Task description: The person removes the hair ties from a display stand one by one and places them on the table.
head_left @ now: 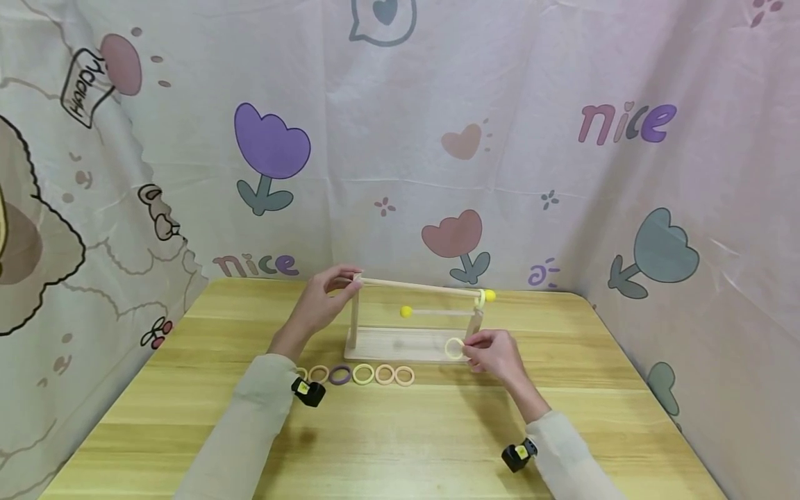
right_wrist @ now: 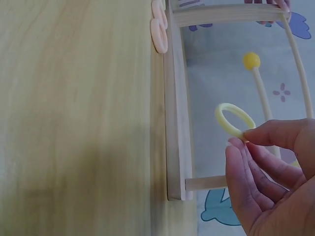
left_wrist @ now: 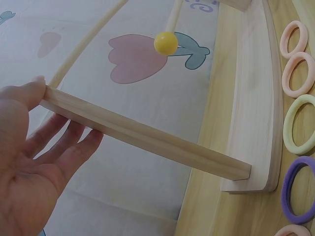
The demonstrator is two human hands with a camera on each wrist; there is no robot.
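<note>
A wooden rack (head_left: 400, 345) stands on the table, with a base, two posts and two rods tipped with yellow balls. My left hand (head_left: 325, 297) holds the top of its left post (left_wrist: 147, 132), thumb at the end and fingers along the side. Between the thumb and fingers of my right hand (head_left: 496, 354) is a pale yellow hair tie (right_wrist: 235, 119), pinched by its edge in front of the rack's right end. Another pale yellow hair tie (head_left: 480, 300) hangs on the upper rod (head_left: 419, 285), beside the yellow ball at its right end.
In front of the rack lies a row of several hair ties, among them a purple one (head_left: 340, 375), a yellow one (head_left: 363, 374) and a pink one (head_left: 405, 376). A printed curtain (head_left: 400, 139) hangs behind the wooden table (head_left: 400, 437).
</note>
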